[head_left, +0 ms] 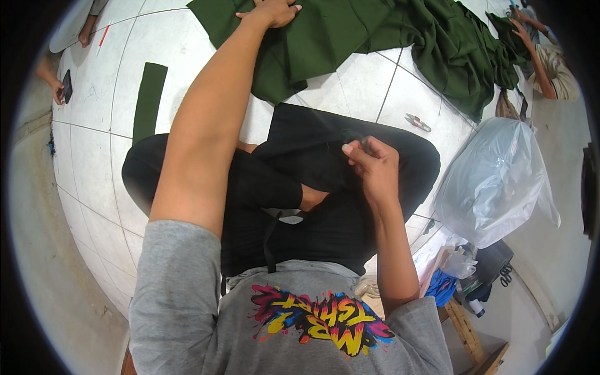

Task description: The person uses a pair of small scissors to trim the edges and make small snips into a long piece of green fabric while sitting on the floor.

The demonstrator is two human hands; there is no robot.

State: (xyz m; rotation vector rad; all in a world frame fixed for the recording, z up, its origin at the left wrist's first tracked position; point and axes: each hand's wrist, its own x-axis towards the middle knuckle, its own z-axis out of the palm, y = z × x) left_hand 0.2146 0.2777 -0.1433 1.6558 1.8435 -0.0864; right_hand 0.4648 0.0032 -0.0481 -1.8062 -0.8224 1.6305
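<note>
My left hand [273,12] reaches far forward and lies on the dark green cloth [340,34], fingers spread and partly cut off by the upper edge. The cloth covers the floor in front of my crossed legs, flat near the hand and bunched in folds to the right. Above my right knee, my right hand [377,164] is closed in a pinch. A thin dark thread [354,134] shows faintly at its fingertips; whether a needle is there I cannot tell. Thread snips [418,122] lie on the tiles beyond that knee.
Left of my legs lies a green cloth strip [150,100]. A stuffed clear plastic bag [494,181] stands at the right. Another person's hands [522,34] touch the cloth at the far right; at the left a hand holds a phone [67,86]. A red pen [104,35] lies beyond.
</note>
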